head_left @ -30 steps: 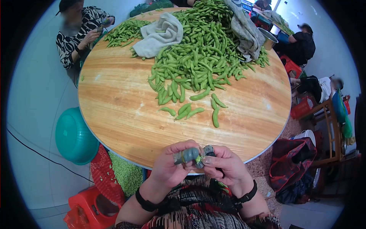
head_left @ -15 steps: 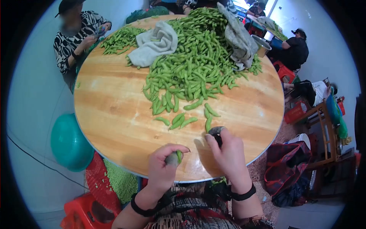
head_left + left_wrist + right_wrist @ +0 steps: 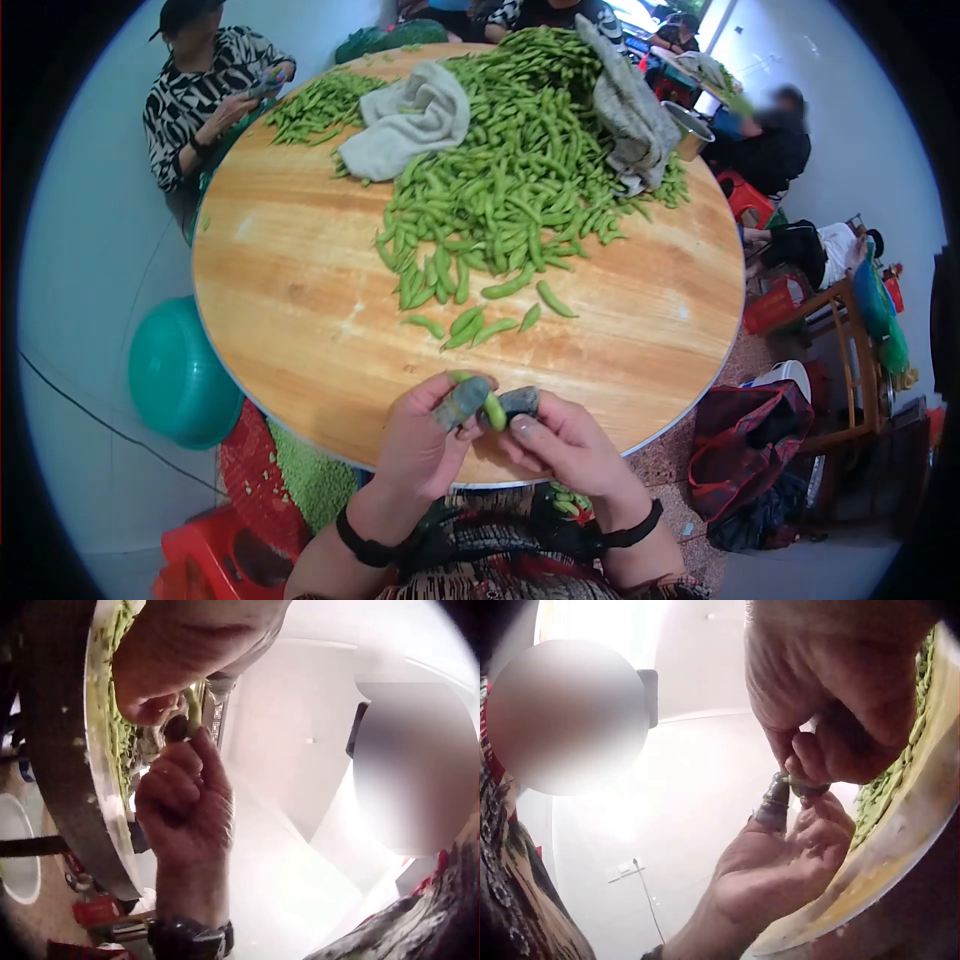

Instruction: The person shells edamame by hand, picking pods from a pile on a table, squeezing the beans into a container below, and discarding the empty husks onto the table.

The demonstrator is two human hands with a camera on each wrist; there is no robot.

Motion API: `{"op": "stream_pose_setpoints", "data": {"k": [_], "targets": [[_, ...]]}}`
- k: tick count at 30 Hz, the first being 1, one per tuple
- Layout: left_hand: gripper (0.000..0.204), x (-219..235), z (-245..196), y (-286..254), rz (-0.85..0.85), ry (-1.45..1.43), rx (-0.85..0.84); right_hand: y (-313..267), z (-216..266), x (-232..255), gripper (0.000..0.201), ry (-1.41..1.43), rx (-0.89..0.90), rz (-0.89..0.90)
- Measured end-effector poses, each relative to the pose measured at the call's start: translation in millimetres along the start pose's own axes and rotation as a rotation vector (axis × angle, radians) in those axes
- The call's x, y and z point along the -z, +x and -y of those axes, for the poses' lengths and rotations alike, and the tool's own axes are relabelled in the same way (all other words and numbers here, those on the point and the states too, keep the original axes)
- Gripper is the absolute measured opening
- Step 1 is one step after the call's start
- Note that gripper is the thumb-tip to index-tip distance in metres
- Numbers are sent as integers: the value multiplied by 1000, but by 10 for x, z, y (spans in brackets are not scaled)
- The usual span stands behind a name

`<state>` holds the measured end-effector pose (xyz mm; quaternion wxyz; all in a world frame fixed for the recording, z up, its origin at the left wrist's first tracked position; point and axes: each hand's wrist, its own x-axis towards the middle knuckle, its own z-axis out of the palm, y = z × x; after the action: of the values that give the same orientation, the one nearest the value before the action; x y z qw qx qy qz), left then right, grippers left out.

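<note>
Close over the near edge of the round wooden table, my two hands meet at a green edamame pod. My right hand pinches it between thumb and a finger wearing a dark cover. Against the pod's other side, my left hand presses its thumb, which has a grey cover. A bit of green pod shows above that thumb, in the curled left fingers. The left wrist view shows a pod between the fingertips; in the right wrist view the hands mostly hide it.
A large heap of edamame pods covers the table's far half, with a white cloth and a grey cloth on it. Several loose pods lie nearer. Shelled beans lie below left, near a teal basin. Other people sit around.
Half a second ago my right hand was out at a loose pod on the table. It has come back beside the left hand with a pod, and that pod's spot is bare.
</note>
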<state>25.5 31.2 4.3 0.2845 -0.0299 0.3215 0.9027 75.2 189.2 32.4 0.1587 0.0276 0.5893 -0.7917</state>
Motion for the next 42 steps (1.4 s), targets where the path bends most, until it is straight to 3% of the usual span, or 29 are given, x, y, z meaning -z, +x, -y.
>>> {"op": "stream_pose_setpoints", "data": {"k": [1,9,11,15,17,18,19,20,21,22,23,24,27,31,33,37,39,40,42], "targets": [[16,-7,-1,5,-6,39,-46,-5,9,3,16,98,-41,43],[12,-3,5,26,30,373,-220,25,-29,84,20,61,-82,79],[9,-10,-34,17,110,718,-309,19,-19,43,19,128,-97,70],[7,-16,-100,95,243,496,-224,-6,31,-3,19,333,-174,66],[5,-71,-194,109,303,55,112,1,57,4,19,357,-180,83],[5,-70,-180,118,304,52,109,5,66,8,18,384,-185,97],[4,-70,-146,135,187,74,103,31,55,18,18,380,-185,98],[7,-73,-107,153,70,96,99,78,18,32,17,245,-103,32],[7,-91,-56,172,72,93,97,125,-22,43,15,110,-20,-34],[12,-117,5,194,0,360,-74,172,-69,44,15,105,-20,-32],[18,-130,50,215,-75,626,-247,218,-120,37,14,-338,196,-194],[27,-122,76,240,-84,622,-255,250,-135,28,13,-781,414,-355],[30,-107,159,337,-121,555,-381,305,3,-8,13,-812,330,-427],[26,-92,171,409,-124,474,-359,440,-30,135,15,-689,227,-414],[27,0,162,414,-7,158,-207,477,-75,164,16,-183,31,-354],[30,-25,157,393,-81,157,-178,445,-124,122,17,-507,212,-355],[36,-107,111,354,-160,563,-107,349,49,81,17,-866,205,-416],[36,-89,114,367,-146,564,-118,376,36,110,18,-634,265,-518],[41,-34,165,387,50,1183,-638,404,53,249,18,-495,229,-468]]}}
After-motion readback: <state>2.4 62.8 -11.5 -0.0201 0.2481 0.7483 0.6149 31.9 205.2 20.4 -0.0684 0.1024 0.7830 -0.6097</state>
